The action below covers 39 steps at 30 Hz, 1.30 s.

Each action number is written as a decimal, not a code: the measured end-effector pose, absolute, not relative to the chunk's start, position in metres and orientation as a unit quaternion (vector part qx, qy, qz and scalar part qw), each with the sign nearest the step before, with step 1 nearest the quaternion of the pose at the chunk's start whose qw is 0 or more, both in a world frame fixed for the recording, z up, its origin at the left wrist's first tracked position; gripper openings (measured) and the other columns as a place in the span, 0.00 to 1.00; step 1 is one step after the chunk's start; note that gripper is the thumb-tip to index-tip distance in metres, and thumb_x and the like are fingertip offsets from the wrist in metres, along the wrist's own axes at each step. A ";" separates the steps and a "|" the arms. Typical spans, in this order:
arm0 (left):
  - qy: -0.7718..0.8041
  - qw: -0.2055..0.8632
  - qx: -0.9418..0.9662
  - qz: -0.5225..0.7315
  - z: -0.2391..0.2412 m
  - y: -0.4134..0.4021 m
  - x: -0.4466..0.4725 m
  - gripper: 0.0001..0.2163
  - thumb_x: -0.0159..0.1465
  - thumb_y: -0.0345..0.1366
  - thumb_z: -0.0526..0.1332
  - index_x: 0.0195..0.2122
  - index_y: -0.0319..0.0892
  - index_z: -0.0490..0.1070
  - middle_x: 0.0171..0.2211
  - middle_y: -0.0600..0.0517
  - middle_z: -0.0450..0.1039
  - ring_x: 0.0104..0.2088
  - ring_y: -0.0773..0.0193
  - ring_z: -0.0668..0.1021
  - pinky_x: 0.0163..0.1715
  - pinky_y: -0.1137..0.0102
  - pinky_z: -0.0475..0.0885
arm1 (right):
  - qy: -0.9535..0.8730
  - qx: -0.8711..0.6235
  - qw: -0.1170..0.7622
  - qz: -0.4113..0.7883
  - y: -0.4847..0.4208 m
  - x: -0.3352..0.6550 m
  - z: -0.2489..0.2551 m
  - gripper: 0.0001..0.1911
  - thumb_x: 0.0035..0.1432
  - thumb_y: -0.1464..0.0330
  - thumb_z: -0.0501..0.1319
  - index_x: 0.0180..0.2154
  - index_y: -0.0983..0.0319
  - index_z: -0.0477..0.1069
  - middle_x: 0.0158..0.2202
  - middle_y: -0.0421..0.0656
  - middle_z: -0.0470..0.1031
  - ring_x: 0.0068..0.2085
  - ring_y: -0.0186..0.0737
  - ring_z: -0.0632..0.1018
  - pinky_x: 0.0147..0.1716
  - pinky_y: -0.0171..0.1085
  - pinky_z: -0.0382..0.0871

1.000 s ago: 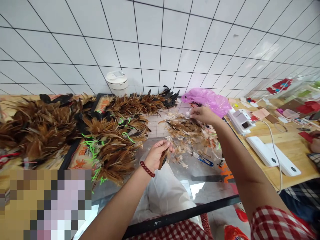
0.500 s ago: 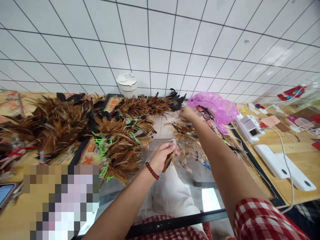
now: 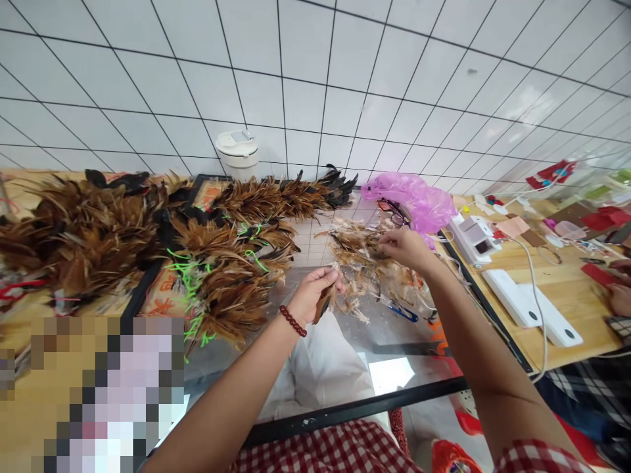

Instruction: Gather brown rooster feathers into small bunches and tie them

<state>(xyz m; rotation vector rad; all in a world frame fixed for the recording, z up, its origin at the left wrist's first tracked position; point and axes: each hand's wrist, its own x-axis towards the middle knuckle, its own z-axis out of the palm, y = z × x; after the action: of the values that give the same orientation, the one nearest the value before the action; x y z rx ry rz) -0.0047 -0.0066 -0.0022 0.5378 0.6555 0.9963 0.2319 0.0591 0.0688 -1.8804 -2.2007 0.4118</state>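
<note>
My left hand is closed on a small bunch of brown feathers over a glass tabletop. My right hand reaches forward into a loose pile of pale brown feathers, its fingers pinched on a feather there. A red bead bracelet sits on my left wrist. To the left lie long strung rows of brown and black feathers tied with green cord.
A white lidded cup stands by the tiled wall. A pink plastic bag with glasses lies at the back right. Blue-handled scissors rest on the glass. White devices with a cord sit on the wooden table; another person's hand shows at the right edge.
My right hand drew back from the far end of the pile by the black feather tips toward its middle. My left hand stayed put with its bunch.
</note>
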 end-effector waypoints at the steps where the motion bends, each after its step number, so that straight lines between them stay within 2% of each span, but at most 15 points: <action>1: 0.304 0.795 0.249 0.463 -0.002 -0.007 -0.005 0.11 0.50 0.36 0.72 0.25 0.37 0.71 0.22 0.53 0.71 0.26 0.68 0.76 0.32 0.72 0.72 | -0.768 -0.625 0.068 0.119 0.055 0.232 0.066 0.08 0.53 0.68 0.60 0.34 0.61 0.78 0.33 0.44 0.79 0.36 0.41 0.77 0.34 0.35 0.67; 3: 0.300 0.797 0.245 0.463 -0.002 -0.007 -0.005 0.11 0.50 0.36 0.72 0.26 0.37 0.72 0.22 0.53 0.71 0.25 0.68 0.76 0.31 0.72 0.72 | -0.792 -0.602 0.030 0.094 0.048 0.233 0.065 0.08 0.53 0.69 0.59 0.32 0.61 0.78 0.35 0.44 0.79 0.37 0.41 0.77 0.35 0.35 0.65; 4: 0.297 0.797 0.244 0.466 -0.002 -0.007 -0.005 0.11 0.49 0.36 0.72 0.26 0.37 0.72 0.22 0.53 0.71 0.25 0.68 0.76 0.31 0.72 0.72 | -0.789 -0.607 0.044 0.088 0.044 0.234 0.065 0.08 0.53 0.70 0.59 0.32 0.61 0.78 0.34 0.44 0.79 0.37 0.41 0.77 0.35 0.35 0.64; 6: 0.290 0.795 0.245 0.473 -0.002 -0.007 -0.005 0.11 0.49 0.36 0.72 0.26 0.36 0.72 0.21 0.53 0.71 0.25 0.68 0.76 0.31 0.72 0.72 | -0.754 -0.633 0.127 0.119 0.033 0.234 0.067 0.09 0.54 0.68 0.58 0.31 0.61 0.77 0.31 0.43 0.78 0.34 0.39 0.76 0.33 0.35 0.64; 10: 0.294 0.777 0.227 0.509 0.000 -0.008 0.000 0.12 0.48 0.36 0.73 0.25 0.36 0.72 0.22 0.52 0.73 0.26 0.69 0.76 0.30 0.73 0.71 | -0.625 -0.573 0.347 0.401 0.010 0.215 0.058 0.14 0.50 0.57 0.63 0.28 0.62 0.73 0.23 0.39 0.72 0.24 0.33 0.69 0.27 0.33 0.62; 12: 0.309 0.766 0.190 0.530 0.001 -0.010 0.003 0.13 0.46 0.36 0.74 0.27 0.36 0.73 0.26 0.51 0.76 0.28 0.67 0.78 0.32 0.73 0.71 | -0.549 -0.532 0.402 0.504 0.000 0.195 0.047 0.15 0.47 0.56 0.66 0.26 0.62 0.71 0.19 0.36 0.67 0.21 0.30 0.64 0.23 0.32 0.58; 14: 0.324 0.761 0.150 0.541 0.002 -0.010 0.005 0.14 0.43 0.35 0.75 0.28 0.36 0.74 0.27 0.50 0.77 0.28 0.67 0.78 0.33 0.72 0.71 | -0.512 -0.516 0.421 0.543 -0.007 0.174 0.035 0.15 0.45 0.57 0.67 0.25 0.63 0.70 0.18 0.35 0.65 0.20 0.28 0.62 0.21 0.31 0.55; 18: 0.337 0.762 0.110 0.541 0.002 -0.009 0.006 0.14 0.41 0.33 0.76 0.26 0.37 0.74 0.23 0.54 0.76 0.23 0.70 0.75 0.30 0.73 0.70 | -0.538 -0.504 0.419 0.530 -0.013 0.144 0.022 0.13 0.46 0.60 0.66 0.25 0.62 0.68 0.19 0.35 0.65 0.21 0.28 0.63 0.22 0.31 0.56; 21: 0.329 0.760 0.109 0.549 0.001 -0.008 0.006 0.14 0.41 0.34 0.76 0.26 0.37 0.75 0.23 0.53 0.76 0.24 0.69 0.76 0.31 0.72 0.70 | -0.591 -0.501 0.399 0.491 -0.015 0.138 0.017 0.09 0.49 0.63 0.62 0.25 0.62 0.66 0.20 0.35 0.65 0.21 0.29 0.64 0.23 0.31 0.58; 26: 0.343 0.738 0.138 0.564 -0.004 -0.010 0.012 0.16 0.39 0.36 0.76 0.27 0.36 0.76 0.24 0.52 0.77 0.26 0.68 0.76 0.33 0.71 0.71 | -0.710 -0.526 0.327 0.336 -0.019 0.135 0.017 0.04 0.50 0.71 0.57 0.24 0.61 0.65 0.21 0.36 0.67 0.23 0.30 0.66 0.25 0.31 0.59; 29: 0.370 0.691 0.182 0.593 -0.010 -0.012 0.017 0.15 0.41 0.39 0.75 0.26 0.37 0.77 0.25 0.53 0.77 0.27 0.70 0.75 0.33 0.72 0.71 | -0.745 -0.549 0.281 0.254 -0.023 0.133 0.023 0.05 0.52 0.71 0.57 0.24 0.61 0.67 0.20 0.36 0.68 0.22 0.29 0.65 0.24 0.30 0.57; 32: 0.409 0.639 0.235 0.608 -0.013 -0.014 0.020 0.12 0.44 0.39 0.73 0.25 0.38 0.76 0.23 0.55 0.75 0.25 0.72 0.73 0.29 0.75 0.69 | -0.760 -0.554 0.251 0.229 -0.026 0.134 0.029 0.06 0.53 0.69 0.58 0.26 0.61 0.70 0.21 0.37 0.71 0.22 0.31 0.67 0.24 0.31 0.58; 34: 0.426 0.626 0.259 0.600 -0.011 -0.016 0.020 0.12 0.46 0.40 0.71 0.25 0.38 0.75 0.22 0.55 0.73 0.24 0.72 0.72 0.26 0.76 0.68 | -0.746 -0.550 0.278 0.254 -0.026 0.140 0.032 0.06 0.55 0.67 0.59 0.28 0.61 0.73 0.23 0.39 0.74 0.24 0.32 0.70 0.26 0.32 0.61; 39: 0.425 0.673 0.293 0.530 0.000 -0.023 0.018 0.15 0.49 0.45 0.69 0.28 0.38 0.73 0.22 0.54 0.72 0.19 0.71 0.71 0.18 0.75 0.66 | -0.617 -0.496 0.438 0.426 -0.016 0.158 0.028 0.13 0.56 0.59 0.62 0.36 0.61 0.75 0.28 0.41 0.78 0.30 0.36 0.76 0.33 0.36 0.70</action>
<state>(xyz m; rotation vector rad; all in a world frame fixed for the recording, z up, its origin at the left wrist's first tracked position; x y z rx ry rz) 0.0178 -0.0228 -0.0003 0.6603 0.9569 1.1934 0.1583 -0.0160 0.0282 -1.2335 -1.5342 1.0591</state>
